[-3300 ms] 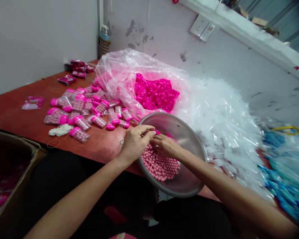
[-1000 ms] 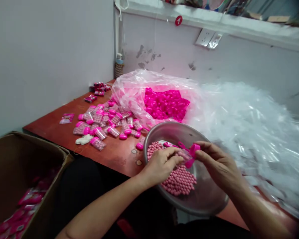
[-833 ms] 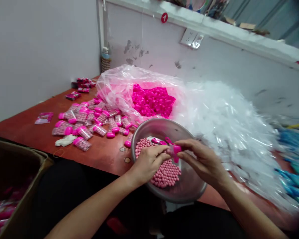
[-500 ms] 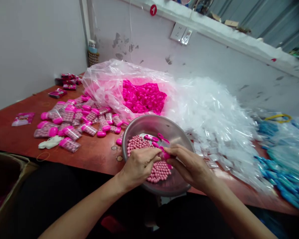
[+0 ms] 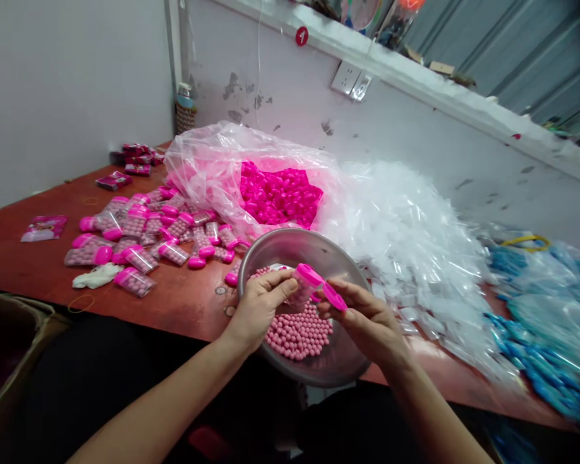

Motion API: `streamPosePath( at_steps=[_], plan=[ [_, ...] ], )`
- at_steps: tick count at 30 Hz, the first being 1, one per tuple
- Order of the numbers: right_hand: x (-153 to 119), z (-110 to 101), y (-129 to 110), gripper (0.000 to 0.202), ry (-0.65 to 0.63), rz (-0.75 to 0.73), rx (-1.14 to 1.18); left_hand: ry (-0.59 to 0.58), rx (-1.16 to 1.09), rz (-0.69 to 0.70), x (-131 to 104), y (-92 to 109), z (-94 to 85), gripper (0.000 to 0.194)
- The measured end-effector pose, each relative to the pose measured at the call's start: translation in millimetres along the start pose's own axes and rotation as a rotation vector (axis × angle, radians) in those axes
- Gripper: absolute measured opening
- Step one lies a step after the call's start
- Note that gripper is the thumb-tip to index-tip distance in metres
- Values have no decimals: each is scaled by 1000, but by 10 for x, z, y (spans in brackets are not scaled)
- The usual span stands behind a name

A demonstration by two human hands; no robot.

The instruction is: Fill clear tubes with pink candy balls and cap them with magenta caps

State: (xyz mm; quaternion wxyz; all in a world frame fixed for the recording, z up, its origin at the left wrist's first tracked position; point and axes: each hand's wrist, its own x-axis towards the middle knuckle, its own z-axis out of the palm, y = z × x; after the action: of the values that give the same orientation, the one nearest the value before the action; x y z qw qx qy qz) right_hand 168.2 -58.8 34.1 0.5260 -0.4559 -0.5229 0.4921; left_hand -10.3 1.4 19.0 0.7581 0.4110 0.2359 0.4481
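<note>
My left hand (image 5: 261, 306) is closed around a small clear plastic bottle (image 5: 299, 295) with a bright pink cap collar, tilted above a metal basin (image 5: 350, 351). Pink beads show through the bottle's wall. The bottle's pink flip lid (image 5: 334, 296) stands open toward the right, and the fingers of my right hand (image 5: 374, 319) grip it. Below both hands, loose pink beads (image 5: 297, 338) lie in the basin. My fingers hide part of the bottle and the basin's contents behind it.
Several bead-filled bottles (image 5: 135, 222) lie at the left on the red table (image 5: 183, 309). Behind the basin sits a clear bag of pink caps (image 5: 280, 193). A large pile of clear plastic pieces (image 5: 406, 225) and blue items (image 5: 551, 380) spread to the right. An open cardboard box (image 5: 43, 328) stands at lower left.
Both hands were close together at the pink cap. Now they have moved slightly apart, the bottle shows in my left hand, and its lid is swung open. The view has shifted slightly.
</note>
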Motion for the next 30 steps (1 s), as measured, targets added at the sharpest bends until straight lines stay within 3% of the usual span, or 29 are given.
streamPosePath(
  at_steps=[5, 11, 18, 25, 30],
  plan=[
    [78, 46, 17, 20, 86, 9, 135, -60, 291, 191, -29, 22, -10, 22],
    [148, 156, -55, 28, -86, 355, 298, -78, 513, 312, -36, -50, -14, 22],
    [147, 318, 50, 20, 30, 410, 456, -46, 611, 378, -41, -96, -39, 16],
    [159, 308, 140, 24, -4, 487, 526, -58, 688, 369, -46, -94, -39, 18],
    [185, 369, 66, 48, -65, 418, 450, 73, 577, 257, -4, 18, -42, 26]
  ],
)
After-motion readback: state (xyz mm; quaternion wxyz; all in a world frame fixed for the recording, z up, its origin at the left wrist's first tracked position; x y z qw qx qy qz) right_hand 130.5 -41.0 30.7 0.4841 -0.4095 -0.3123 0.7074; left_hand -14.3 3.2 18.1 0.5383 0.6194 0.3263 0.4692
